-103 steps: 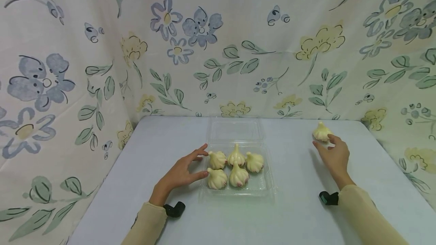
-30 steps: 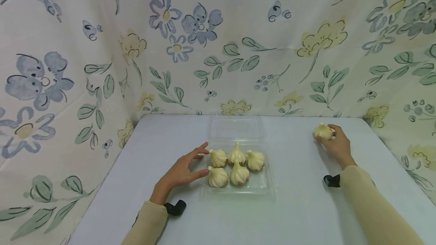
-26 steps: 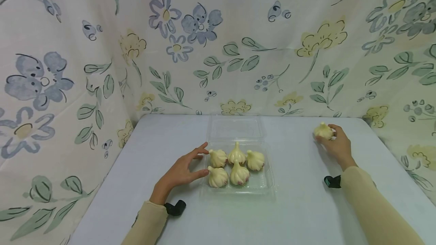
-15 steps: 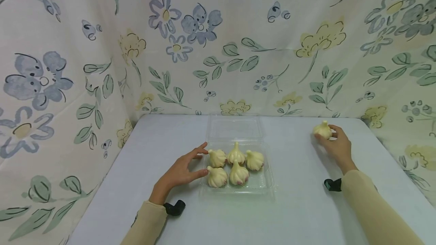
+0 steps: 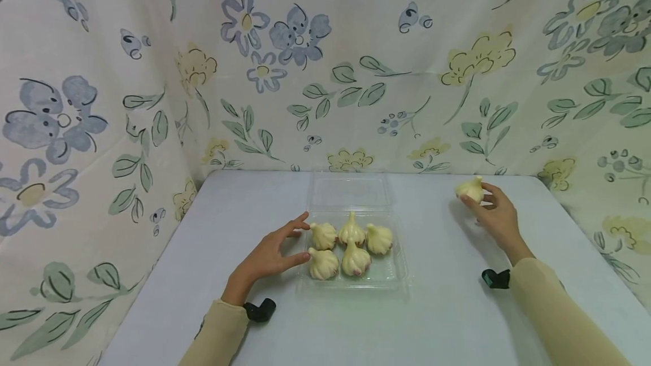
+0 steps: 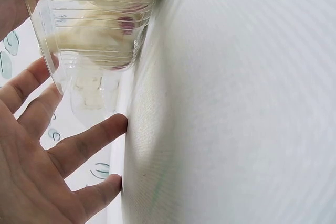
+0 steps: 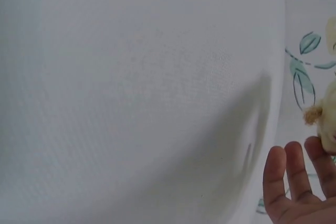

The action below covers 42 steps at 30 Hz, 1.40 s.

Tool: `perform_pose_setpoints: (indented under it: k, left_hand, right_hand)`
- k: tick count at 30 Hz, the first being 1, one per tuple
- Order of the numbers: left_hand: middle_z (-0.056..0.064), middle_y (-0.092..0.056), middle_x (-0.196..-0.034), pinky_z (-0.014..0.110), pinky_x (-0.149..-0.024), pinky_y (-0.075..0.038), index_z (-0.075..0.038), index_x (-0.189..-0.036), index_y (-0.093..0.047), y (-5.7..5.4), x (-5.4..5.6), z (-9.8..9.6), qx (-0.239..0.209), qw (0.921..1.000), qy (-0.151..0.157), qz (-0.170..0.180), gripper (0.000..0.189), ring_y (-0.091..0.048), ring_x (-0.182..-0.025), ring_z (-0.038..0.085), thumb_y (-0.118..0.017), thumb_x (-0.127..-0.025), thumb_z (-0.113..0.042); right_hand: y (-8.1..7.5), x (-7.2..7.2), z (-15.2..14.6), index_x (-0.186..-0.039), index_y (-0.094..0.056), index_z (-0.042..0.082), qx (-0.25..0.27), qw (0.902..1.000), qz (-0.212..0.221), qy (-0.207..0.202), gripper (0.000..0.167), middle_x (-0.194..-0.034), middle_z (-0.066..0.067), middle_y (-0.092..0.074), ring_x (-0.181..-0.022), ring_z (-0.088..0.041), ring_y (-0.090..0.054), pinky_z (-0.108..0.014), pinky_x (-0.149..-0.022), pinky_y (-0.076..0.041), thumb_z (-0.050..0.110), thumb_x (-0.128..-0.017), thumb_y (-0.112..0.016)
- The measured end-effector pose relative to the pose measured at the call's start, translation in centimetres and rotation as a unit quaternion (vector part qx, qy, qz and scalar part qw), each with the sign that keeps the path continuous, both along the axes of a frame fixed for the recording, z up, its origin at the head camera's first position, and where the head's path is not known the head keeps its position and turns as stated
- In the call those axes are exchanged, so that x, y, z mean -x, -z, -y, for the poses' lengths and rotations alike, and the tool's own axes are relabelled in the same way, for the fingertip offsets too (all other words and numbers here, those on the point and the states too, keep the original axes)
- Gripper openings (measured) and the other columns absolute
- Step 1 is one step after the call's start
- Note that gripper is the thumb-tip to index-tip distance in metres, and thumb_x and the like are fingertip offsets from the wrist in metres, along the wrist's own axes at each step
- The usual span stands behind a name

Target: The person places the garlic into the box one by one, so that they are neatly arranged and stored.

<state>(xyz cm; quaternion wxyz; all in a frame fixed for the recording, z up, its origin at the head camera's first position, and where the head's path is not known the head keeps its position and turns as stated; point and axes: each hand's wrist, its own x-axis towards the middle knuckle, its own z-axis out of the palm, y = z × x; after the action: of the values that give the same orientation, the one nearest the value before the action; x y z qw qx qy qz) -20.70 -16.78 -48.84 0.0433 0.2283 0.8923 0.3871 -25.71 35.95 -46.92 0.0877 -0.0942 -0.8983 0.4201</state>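
My right hand [image 5: 500, 220] pinches a garlic bulb [image 5: 469, 189] between thumb and fingers, raised over the far right of the table. In the right wrist view only part of that bulb [image 7: 329, 116] shows, at the right edge by the fingertips. Several more bulbs [image 5: 356, 260] sit in two rows inside a clear plastic clamshell box [image 5: 391, 282], with a bare spot at its front right. At the box's left side, my left hand [image 5: 268, 256] spreads its fingers, thumb and fingertips at the rim. The left wrist view has two fingertips [image 6: 118, 124] down at the tabletop.
The box's clear lid [image 5: 350, 191] lies folded back toward the rear of the white table [image 5: 437, 321]. A flowered cloth [image 5: 325, 72] hangs behind the table and along its left side. Black wrist cameras [image 5: 260, 310] stick out from both wrists.
The right hand has closed its fingers on the lone garlic bulb, lifted it from the table and shifted it slightly left. The left hand has stayed at the box.
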Motion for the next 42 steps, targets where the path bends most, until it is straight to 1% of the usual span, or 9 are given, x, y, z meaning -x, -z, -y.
perform_pose_setpoints:
  k: [7, 10, 12, 18, 21, 23, 32, 38, 42]
  left_hand:
    - [-0.012, -0.054, -0.148, 0.067, -0.109, -0.041, -0.047, -0.159, -0.025, 0.1, 0.0, 0.1, 0.001, 1.0, -0.002, -0.002, 0.085, -0.058, -0.134, 0.026, -0.073, -0.089, -0.053]
    - [-0.012, -0.054, -0.148, 0.067, -0.108, -0.04, -0.047, -0.159, -0.025, 0.0, 0.0, 0.1, -0.001, 1.0, -0.001, -0.002, 0.085, -0.058, -0.134, 0.026, -0.073, -0.089, -0.053]
    - [-0.012, -0.054, -0.149, 0.067, -0.108, -0.041, -0.047, -0.158, -0.025, -0.1, 0.0, 0.1, -0.002, 1.0, -0.001, -0.001, 0.084, -0.058, -0.134, 0.026, -0.073, -0.089, -0.053]
    - [-0.012, -0.054, -0.148, 0.067, -0.109, -0.04, -0.048, -0.158, -0.025, -0.2, 0.0, 0.1, -0.003, 1.0, -0.003, 0.0, 0.084, -0.058, -0.135, 0.026, -0.073, -0.089, -0.053]
    - [-0.011, -0.055, -0.148, 0.067, -0.11, -0.039, -0.049, -0.158, -0.024, -0.2, 0.0, 0.1, -0.002, 1.0, -0.003, -0.002, 0.085, -0.058, -0.135, 0.027, -0.073, -0.089, -0.053]
    - [-0.01, -0.055, -0.148, 0.068, -0.11, -0.039, -0.049, -0.159, -0.023, -0.1, 0.0, 0.1, -0.002, 1.0, -0.003, -0.003, 0.085, -0.058, -0.135, 0.027, -0.073, -0.089, -0.053]
    - [-0.011, -0.056, -0.147, 0.067, -0.109, -0.039, -0.047, -0.159, -0.023, 0.0, 0.0, 0.1, -0.008, 1.0, -0.001, 0.0, 0.087, -0.058, -0.135, 0.027, -0.074, -0.089, -0.052]
    - [-0.01, -0.056, -0.147, 0.068, -0.11, -0.039, -0.047, -0.159, -0.023, -0.1, -0.1, 0.0, -0.002, 1.0, -0.003, 0.002, 0.087, -0.058, -0.135, 0.028, -0.073, -0.089, -0.053]
    - [-0.01, -0.056, -0.147, 0.068, -0.11, -0.039, -0.047, -0.159, -0.023, -0.1, -0.1, 0.0, 0.001, 1.0, -0.005, 0.002, 0.086, -0.058, -0.135, 0.027, -0.073, -0.089, -0.054]
  right_hand:
    - [-0.9, -0.3, 0.9, -0.16, -0.027, 0.006, 0.029, 0.9987, -0.004, -0.042, 0.087, -0.14, -0.028, -0.054, -0.089, 0.009, -0.052, -0.018, -0.067, -0.056, 0.054, -0.097, -0.062]
    - [-1.1, -0.4, 1.3, -0.159, -0.029, 0.005, 0.038, 0.997, -0.021, -0.063, 0.082, -0.132, -0.019, -0.059, -0.085, 0.016, -0.053, -0.018, -0.068, -0.055, 0.048, -0.098, -0.064]
    - [-1.3, -0.5, 1.5, -0.158, -0.033, 0.004, 0.038, 0.9961, -0.034, -0.072, 0.079, -0.123, -0.008, -0.062, -0.086, 0.016, -0.054, -0.017, -0.068, -0.054, 0.044, -0.098, -0.066]
    - [-1.7, -0.8, 2.4, -0.154, -0.041, 0.007, 0.027, 0.9942, -0.053, -0.09, 0.07, -0.114, 0.006, -0.062, -0.09, 0.008, -0.054, -0.016, -0.069, -0.054, 0.039, -0.098, -0.068]
    - [-1.9, -1.1, 2.9, -0.153, -0.044, 0.008, 0.024, 0.9933, -0.06, -0.096, 0.068, -0.105, 0.023, -0.057, -0.091, 0.007, -0.055, -0.016, -0.069, -0.054, 0.037, -0.097, -0.069]
    - [-2.1, -1.2, 3.2, -0.152, -0.045, 0.008, 0.023, 0.9923, -0.065, -0.103, 0.066, -0.103, 0.028, -0.057, -0.091, 0.007, -0.055, -0.015, -0.069, -0.052, 0.036, -0.097, -0.07]
    - [-2.7, -2.1, 4.6, -0.15, -0.047, 0.006, 0.035, 0.9854, -0.089, -0.141, 0.062, -0.098, 0.026, -0.065, -0.089, 0.006, -0.059, -0.014, -0.071, -0.052, 0.026, -0.097, -0.072]
    - [-2.8, -2.5, 5.3, -0.151, -0.047, 0.008, 0.024, 0.9839, -0.08, -0.158, 0.064, -0.099, 0.018, -0.068, -0.091, 0.005, -0.06, -0.016, -0.072, -0.053, 0.03, -0.096, -0.072]
    - [-2.8, -2.8, 5.6, -0.152, -0.046, 0.009, 0.02, 0.9831, -0.074, -0.166, 0.066, -0.1, 0.018, -0.067, -0.092, 0.005, -0.061, -0.018, -0.073, -0.053, 0.032, -0.096, -0.072]
